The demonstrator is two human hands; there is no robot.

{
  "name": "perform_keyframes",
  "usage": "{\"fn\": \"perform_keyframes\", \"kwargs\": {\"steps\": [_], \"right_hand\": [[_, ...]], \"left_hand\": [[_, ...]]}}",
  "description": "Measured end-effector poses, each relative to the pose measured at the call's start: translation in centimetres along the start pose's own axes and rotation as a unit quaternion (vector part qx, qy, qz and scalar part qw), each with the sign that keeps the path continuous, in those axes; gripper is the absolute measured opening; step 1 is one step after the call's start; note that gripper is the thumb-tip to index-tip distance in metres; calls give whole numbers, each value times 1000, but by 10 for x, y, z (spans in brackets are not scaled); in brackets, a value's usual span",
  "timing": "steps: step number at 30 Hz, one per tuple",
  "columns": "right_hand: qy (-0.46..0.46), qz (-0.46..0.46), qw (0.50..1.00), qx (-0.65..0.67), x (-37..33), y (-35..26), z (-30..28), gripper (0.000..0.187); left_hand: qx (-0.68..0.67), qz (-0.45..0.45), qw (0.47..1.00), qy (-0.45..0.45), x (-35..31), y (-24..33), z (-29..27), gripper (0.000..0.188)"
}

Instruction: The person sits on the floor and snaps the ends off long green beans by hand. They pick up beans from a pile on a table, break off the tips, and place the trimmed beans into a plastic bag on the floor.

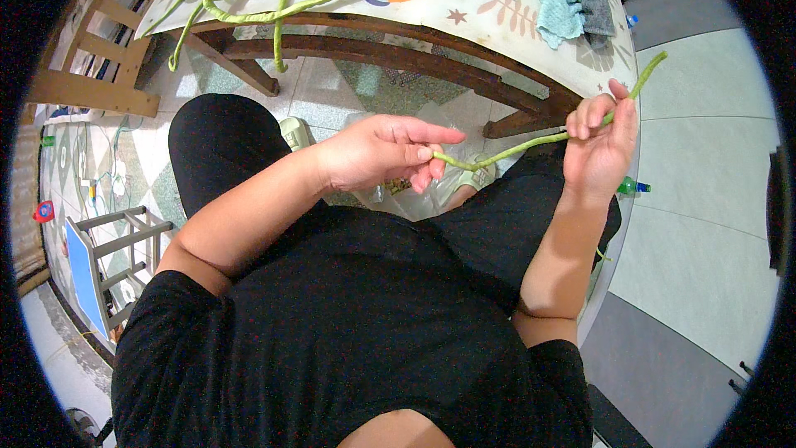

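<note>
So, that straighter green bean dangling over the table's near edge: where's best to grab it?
Probably pinch the bean by its dangling lower end, coming from the near side: that end hangs below the table edge, seemingly free, while its upper part lies on top.

A long, slender green bean [507, 153] bends between left fingers [427, 132] and right fingers [590, 112].

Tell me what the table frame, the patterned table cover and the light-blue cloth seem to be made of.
The table frame looks like dark-brown wood, judging by its colour and plank-like bars. The patterned table cover seems a smooth, printed sheet, perhaps plastic or coated fabric; I can't tell which. The light-blue cloth looks like soft, matte fabric, possibly towelling, given its rumpled, textured surface.
</note>
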State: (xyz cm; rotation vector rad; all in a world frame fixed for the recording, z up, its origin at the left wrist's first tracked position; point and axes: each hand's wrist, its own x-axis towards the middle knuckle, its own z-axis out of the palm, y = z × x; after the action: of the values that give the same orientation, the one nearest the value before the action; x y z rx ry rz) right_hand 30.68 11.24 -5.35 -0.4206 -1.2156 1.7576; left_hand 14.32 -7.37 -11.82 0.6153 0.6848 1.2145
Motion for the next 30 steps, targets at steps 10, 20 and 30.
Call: {"fn": "perform_keyframes", "kwargs": {"steps": [10, 20, 30], "right_hand": [[-28, -14, 991, 130, 14, -25, -40, 27], [138, -215, 959, -122, -21, -126, -47, 33], [357, -72, 703, -611, -17, -137, -216, 31]], "left_hand": [[589, -68, 799, 101, -1, -43, -33, 30], [415, -179, 881, 137, 19, -73, -53, 31], [493, -163, 853, 56, 23, -80, -49, 34]]}}
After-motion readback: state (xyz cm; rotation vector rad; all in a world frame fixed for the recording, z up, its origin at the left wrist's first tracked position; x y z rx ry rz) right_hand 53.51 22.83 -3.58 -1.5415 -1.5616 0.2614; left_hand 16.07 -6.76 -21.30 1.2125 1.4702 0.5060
